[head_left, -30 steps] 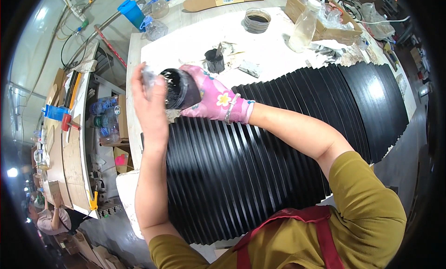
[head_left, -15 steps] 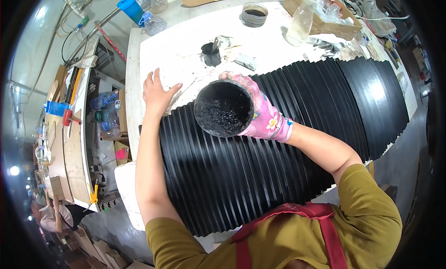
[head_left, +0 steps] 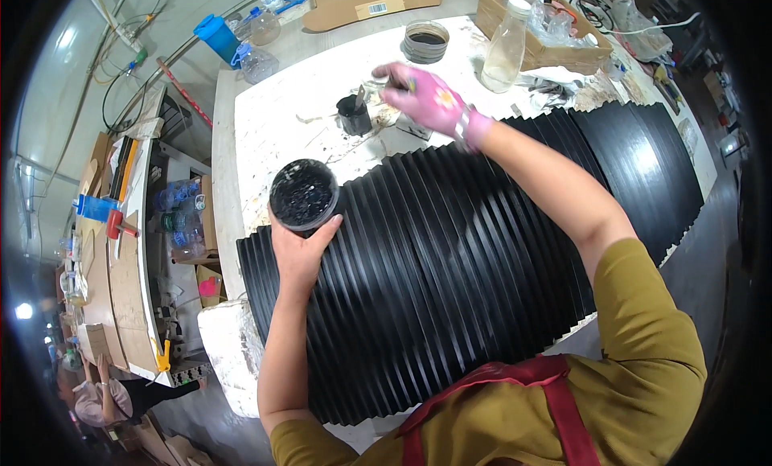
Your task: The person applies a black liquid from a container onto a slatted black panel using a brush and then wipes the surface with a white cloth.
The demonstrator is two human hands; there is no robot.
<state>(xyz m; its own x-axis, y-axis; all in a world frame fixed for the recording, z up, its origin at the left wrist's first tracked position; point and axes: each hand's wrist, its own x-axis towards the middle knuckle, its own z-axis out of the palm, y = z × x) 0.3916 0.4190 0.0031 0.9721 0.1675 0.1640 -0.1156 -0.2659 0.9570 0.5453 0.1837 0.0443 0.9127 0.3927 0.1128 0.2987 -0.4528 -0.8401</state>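
Observation:
My bare left hand [head_left: 297, 255] is wrapped round a round tub [head_left: 305, 225] of glossy black paste, held over the left end of the black ribbed strips. My right hand [head_left: 426, 100], in a pink flowered glove, is a little blurred; its fingers are apart with nothing seen between them. It hovers just right of a small black cup [head_left: 354, 120] from which a thin stick-like handle [head_left: 360, 96] rises; I see a gap between them. Long black ribbed strips [head_left: 402, 281] lie side by side across the table in front of me.
At the back stand a wide jar [head_left: 425, 48] with dark contents, a clear bottle [head_left: 504, 52] and a cardboard box [head_left: 555, 56] of plastic bits. A blue jug [head_left: 217, 38] stands far left. Beyond a side bench [head_left: 121, 281], another person [head_left: 104, 398] holds a carton.
The tub of black paste has passed from my right hand to my left and moved left. My right hand has let go and moved up toward the small black cup.

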